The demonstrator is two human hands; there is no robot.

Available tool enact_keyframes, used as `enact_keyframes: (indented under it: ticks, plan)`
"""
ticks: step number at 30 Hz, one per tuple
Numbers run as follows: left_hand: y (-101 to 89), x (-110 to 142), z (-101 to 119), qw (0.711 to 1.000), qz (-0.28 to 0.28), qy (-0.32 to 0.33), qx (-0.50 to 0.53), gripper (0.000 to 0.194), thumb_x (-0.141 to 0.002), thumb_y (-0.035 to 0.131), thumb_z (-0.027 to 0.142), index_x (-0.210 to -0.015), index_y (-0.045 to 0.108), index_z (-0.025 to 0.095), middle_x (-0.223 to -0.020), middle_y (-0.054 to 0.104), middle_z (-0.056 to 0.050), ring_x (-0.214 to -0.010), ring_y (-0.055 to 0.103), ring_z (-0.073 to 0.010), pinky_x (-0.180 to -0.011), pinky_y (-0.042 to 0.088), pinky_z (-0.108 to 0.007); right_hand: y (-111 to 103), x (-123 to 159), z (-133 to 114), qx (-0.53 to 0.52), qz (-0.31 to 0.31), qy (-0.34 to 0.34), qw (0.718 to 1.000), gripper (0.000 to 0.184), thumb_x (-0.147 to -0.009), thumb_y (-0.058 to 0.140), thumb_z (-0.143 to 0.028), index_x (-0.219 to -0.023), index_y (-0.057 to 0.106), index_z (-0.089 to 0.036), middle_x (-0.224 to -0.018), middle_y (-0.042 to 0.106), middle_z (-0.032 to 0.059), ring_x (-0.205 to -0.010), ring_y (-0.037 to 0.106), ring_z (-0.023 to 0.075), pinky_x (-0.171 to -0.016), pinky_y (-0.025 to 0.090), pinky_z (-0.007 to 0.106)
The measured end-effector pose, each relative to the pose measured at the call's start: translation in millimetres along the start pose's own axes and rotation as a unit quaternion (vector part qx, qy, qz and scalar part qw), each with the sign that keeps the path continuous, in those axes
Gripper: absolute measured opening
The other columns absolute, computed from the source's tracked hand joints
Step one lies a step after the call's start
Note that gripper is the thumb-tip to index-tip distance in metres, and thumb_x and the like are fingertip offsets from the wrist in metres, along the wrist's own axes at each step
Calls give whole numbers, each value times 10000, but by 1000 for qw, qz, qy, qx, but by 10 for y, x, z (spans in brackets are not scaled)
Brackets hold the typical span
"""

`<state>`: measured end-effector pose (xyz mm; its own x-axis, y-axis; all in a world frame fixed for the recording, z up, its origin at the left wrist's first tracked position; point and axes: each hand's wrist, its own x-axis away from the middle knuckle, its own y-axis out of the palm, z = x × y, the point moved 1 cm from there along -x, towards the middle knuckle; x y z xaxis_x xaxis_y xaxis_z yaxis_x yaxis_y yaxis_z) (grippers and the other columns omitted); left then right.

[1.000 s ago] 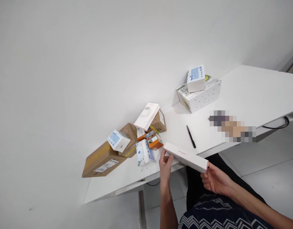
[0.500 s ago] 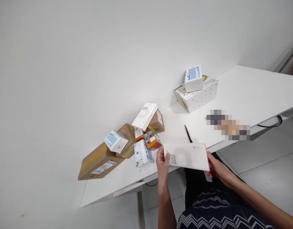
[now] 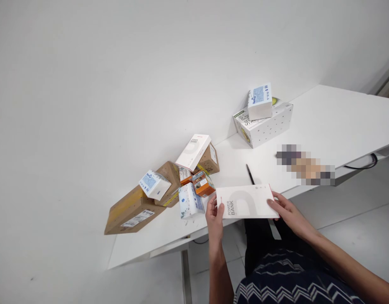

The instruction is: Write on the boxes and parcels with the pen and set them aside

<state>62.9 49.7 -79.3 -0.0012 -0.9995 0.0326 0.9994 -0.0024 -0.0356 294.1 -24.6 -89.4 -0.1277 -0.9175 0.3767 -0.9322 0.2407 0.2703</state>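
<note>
A white power bank box is held level between my two hands above the table's front edge, its printed face turned up. My left hand grips the left end, thumb on top. At the opposite end my right hand pinches the box, its thumb lying over the upper face and the fingers mostly hidden underneath. Just beyond the box lies a black pen. To the left, a second power bank box rests tilted on a brown carton.
Left on the white table are brown cartons, tissue packs and a small orange box. A white dotted box with a tissue pack on top stands against the wall. A pixelated patch covers something at right.
My right thumb has come up onto the box's upper face; before, that hand held its right edge. The box has risen slightly in view and its face shows at a different tilt.
</note>
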Motion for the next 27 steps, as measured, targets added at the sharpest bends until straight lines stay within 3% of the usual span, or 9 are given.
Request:
enact_keyframes:
  ticks: [3,10,14,16,19,21,24,25,27]
  plan:
    - [-26,31,17,1000,-20,16,16,523,-791,666,401,-1264,535,221,-1340,551,-102,-1254,506,-259,-1030,422,-377,7,-34,9,3,12,4,1000,642,-818,600,-520,-1373,425,-251,-638,579,-39,-536,514,140,-511,385,264]
    - [-103,72,46,995,-26,83,-40,563,-759,691,380,-1295,546,290,-1525,342,-32,-1437,222,-278,-1151,265,-388,50,-53,-44,12,17,-7,1000,715,-844,564,-526,-1472,293,-315,-667,560,-55,-546,521,132,-532,417,263]
    - [-139,70,15,1000,-12,-6,6,605,-729,709,390,-1299,549,265,-1440,472,-64,-1355,390,-284,-1098,352,-402,-38,-127,-121,125,-33,-66,989,671,-895,473,-528,-1491,263,-300,-767,620,-19,-657,563,161,-626,457,284]
    - [-169,78,10,998,6,-52,26,571,-692,735,389,-1229,610,238,-1358,554,-79,-1296,463,-290,-1070,380,-408,-113,-229,-201,219,-51,-100,969,578,-929,389,-518,-1453,356,-275,-809,648,7,-705,592,179,-677,472,301]
    - [-221,107,31,994,29,-83,69,570,-615,788,357,-1154,659,225,-1266,624,-82,-1232,524,-291,-1039,405,-411,-191,-488,-349,416,-27,-169,893,464,-957,320,-444,-1303,539,-225,-920,668,68,-783,625,211,-723,474,326]
    - [-247,131,45,991,40,-88,89,584,-592,802,340,-1148,664,229,-1252,633,-79,-1211,542,-285,-1023,420,-402,-183,-702,-426,578,7,-207,790,405,-948,343,-306,-1273,563,-206,-996,649,113,-804,632,233,-681,460,331]
    - [-269,163,42,991,57,-83,91,581,-597,795,337,-1154,661,235,-1281,616,-73,-1223,532,-280,-1012,430,-383,-83,-994,-469,741,-12,-251,623,490,-861,384,-71,-1301,536,-223,-1027,622,145,-777,624,232,-598,411,301]
    - [-274,171,33,991,62,-80,87,573,-603,790,337,-1152,661,236,-1293,608,-70,-1235,522,-279,-1014,429,-378,-44,-1070,-471,761,-29,-268,590,503,-837,399,-34,-1278,549,-223,-1034,620,151,-791,619,233,-600,403,296]
    - [-280,181,6,992,67,-75,77,555,-615,781,330,-1149,661,237,-1310,596,-68,-1260,499,-277,-1026,417,-372,16,-1184,-472,771,-57,-296,561,416,-821,434,-16,-1151,613,-197,-1035,626,159,-842,609,243,-628,399,299]
